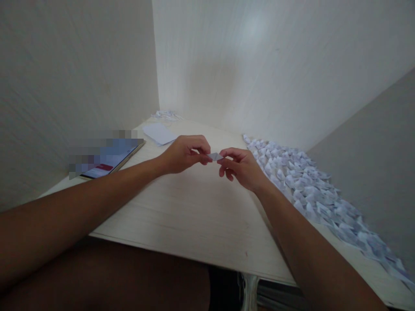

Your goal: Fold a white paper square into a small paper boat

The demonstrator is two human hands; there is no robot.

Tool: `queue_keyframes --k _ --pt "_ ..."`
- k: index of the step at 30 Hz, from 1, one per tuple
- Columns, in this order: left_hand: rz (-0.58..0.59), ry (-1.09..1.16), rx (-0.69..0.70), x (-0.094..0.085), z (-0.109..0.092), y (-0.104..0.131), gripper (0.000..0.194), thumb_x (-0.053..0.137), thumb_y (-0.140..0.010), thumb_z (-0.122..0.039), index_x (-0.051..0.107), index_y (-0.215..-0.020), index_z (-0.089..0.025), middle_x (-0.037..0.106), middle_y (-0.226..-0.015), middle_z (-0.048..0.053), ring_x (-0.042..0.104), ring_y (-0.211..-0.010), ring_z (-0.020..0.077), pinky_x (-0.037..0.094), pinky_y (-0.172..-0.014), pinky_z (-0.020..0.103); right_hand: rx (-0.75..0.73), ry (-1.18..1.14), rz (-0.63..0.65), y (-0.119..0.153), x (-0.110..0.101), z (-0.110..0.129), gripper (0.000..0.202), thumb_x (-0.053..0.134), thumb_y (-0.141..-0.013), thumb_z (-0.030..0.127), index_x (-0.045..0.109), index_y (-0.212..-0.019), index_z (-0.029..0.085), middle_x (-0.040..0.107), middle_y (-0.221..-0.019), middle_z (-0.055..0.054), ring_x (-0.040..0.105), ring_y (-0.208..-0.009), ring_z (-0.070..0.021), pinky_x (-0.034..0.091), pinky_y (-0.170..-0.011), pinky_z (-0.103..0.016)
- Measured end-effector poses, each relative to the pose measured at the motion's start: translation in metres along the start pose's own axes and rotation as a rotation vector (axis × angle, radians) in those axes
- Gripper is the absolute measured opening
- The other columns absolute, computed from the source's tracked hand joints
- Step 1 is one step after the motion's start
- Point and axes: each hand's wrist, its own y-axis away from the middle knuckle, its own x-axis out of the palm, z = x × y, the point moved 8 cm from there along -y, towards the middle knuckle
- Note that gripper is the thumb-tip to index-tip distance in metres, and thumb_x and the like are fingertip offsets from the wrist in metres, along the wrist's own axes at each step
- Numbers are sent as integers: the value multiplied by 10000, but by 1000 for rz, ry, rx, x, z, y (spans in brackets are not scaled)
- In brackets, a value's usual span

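A small folded piece of white paper (215, 157) is held above the table between both hands. My left hand (188, 153) pinches its left end between thumb and forefinger. On the other end, my right hand (240, 166) grips it with thumb and index finger, the lower fingers curled loosely beneath. The paper has a pointed, roughly triangular outline with a crease down its middle. Fingertips hide its two ends.
A long heap of folded white paper pieces (301, 181) lines the table's right side along the wall. White sheets (158, 133) lie behind my left hand, with paper scraps (165, 115) in the far corner. A tablet (113, 157), partly blurred, stands left on the pale table (194, 216).
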Motion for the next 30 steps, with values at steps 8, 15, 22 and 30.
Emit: queue_keyframes --k 8,15,22,30 --pt "185 31 -20 6 -15 -3 138 853 -869 -306 798 -819 -189 761 -862 37 734 -755 125 592 -648 186 111 -46 192 6 9 0 246 919 -724 348 789 -849 180 704 -548 13 588 -397 -92 356 -331 -167" --pt "279 292 -307 23 -7 5 258 888 -853 -380 758 -897 -162 741 -673 22 760 -577 174 624 -539 233 176 -173 280 10 15 -4 272 957 -685 314 757 -818 186 731 -596 30 632 -412 -101 399 -322 -154" --pt "-46 584 -512 23 26 7 461 1018 -664 -439 732 -849 -128 814 -800 63 810 -745 187 716 -763 313 164 -357 51 4 5 -4 422 1028 -616 369 719 -849 201 797 -809 15 666 -551 -68 488 -471 -141" --pt "145 521 -384 29 11 5 409 947 -775 -474 774 -906 -128 814 -897 87 819 -881 226 704 -908 400 140 -307 149 6 10 -8 380 1014 -669 434 743 -816 213 726 -735 10 633 -657 -96 484 -606 -202"
